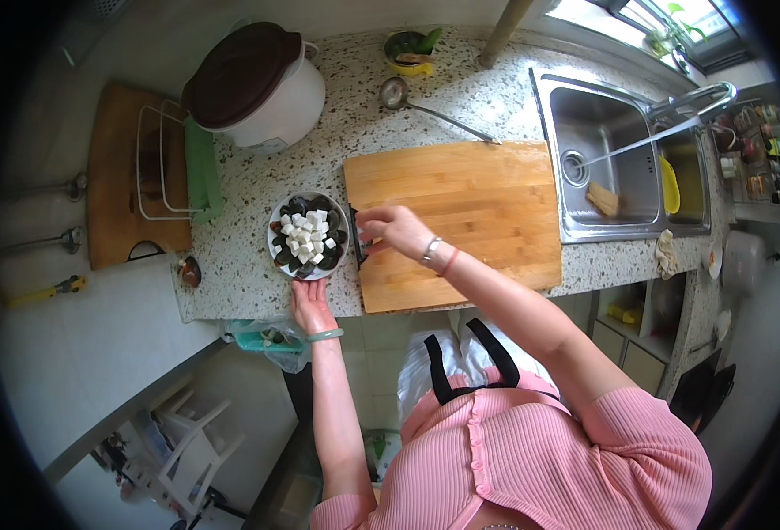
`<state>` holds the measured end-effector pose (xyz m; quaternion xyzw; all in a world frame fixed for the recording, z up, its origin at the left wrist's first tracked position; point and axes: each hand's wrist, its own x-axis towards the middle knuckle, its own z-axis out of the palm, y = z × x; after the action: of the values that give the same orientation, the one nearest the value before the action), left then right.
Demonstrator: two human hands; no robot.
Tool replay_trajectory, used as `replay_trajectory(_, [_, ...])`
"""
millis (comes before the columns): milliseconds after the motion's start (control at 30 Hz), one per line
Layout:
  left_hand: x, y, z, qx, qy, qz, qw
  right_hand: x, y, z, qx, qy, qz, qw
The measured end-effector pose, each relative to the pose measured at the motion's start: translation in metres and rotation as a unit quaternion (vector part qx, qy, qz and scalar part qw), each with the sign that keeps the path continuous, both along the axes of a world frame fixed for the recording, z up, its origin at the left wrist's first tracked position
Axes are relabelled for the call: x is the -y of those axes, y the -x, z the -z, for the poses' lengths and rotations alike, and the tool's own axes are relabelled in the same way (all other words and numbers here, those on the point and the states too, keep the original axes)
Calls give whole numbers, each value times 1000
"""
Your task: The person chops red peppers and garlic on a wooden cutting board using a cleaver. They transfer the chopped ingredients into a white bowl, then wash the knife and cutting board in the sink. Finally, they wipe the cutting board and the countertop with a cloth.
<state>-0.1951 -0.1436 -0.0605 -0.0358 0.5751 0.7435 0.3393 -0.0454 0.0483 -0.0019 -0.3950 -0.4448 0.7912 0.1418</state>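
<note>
A round plate [274, 260] heaped with white tofu-like cubes [305, 237] over dark, glossy pieces [330, 258] sits on the speckled counter. My left hand [311, 306] is at the plate's near rim, palm turned up and fingers stretched out; their tips meet the rim. To the plate's right lies a wooden cutting board [469, 221] with a black handle [356, 237] along its left edge. Over that edge reaches my right hand [391, 231], fingers apart and pointing left toward the plate. Whether its fingertips touch the handle is hard to make out.
Behind the plate stands a white pot with a dark lid [244, 75]. A ladle [438, 113] and a small yellow bowl [407, 64] lie beyond the board. Water runs from the faucet [716, 93] into the steel sink [602, 115] at right. A plastic bag [275, 344] hangs below the counter edge.
</note>
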Motion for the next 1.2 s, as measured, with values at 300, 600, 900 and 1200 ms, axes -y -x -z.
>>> replay_trajectory(300, [8, -69, 7, -321, 272, 188, 888, -35, -232, 14, 402, -470, 212, 757])
replay_trajectory(600, [5, -103, -7, -399, 306, 224, 835, -130, -154, 33, 408, -658, 77, 628])
replay_trajectory(900, [29, -115, -14, -344, 310, 227, 857, -185, -172, 39, 456, -637, 73, 617])
replay_trajectory(1200, [37, -104, -3, -226, 300, 223, 900, -31, -293, 43, 452, -489, 180, 724])
